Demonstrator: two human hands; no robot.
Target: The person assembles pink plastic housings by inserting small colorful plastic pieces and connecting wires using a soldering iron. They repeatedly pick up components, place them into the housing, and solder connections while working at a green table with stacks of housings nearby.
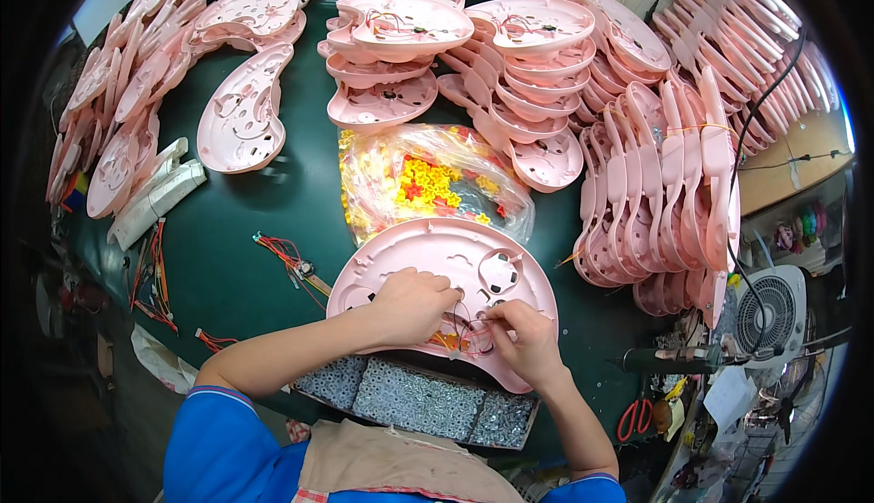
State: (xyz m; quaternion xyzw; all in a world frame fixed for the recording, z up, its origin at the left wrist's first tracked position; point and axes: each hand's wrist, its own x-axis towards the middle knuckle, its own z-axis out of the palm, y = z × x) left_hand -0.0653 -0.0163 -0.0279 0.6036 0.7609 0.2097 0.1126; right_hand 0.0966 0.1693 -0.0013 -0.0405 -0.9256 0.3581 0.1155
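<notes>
- Your right hand (pixel 530 343): grip narrow, pinching thin wires (pixel 462 323) inside the pink shell (pixel 410 253).
- Your left hand (pixel 410 306): at shell, can't tell its grip.
- Shell's on the worktop (pixel 296 198) before you.

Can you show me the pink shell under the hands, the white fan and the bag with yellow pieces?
Pink shell (pixel 423 250): head view, bare upper part.
White fan (pixel 763 314): head view, middle of its round grille.
Bag (pixel 371 198): head view, clear plastic on its left side.
</notes>
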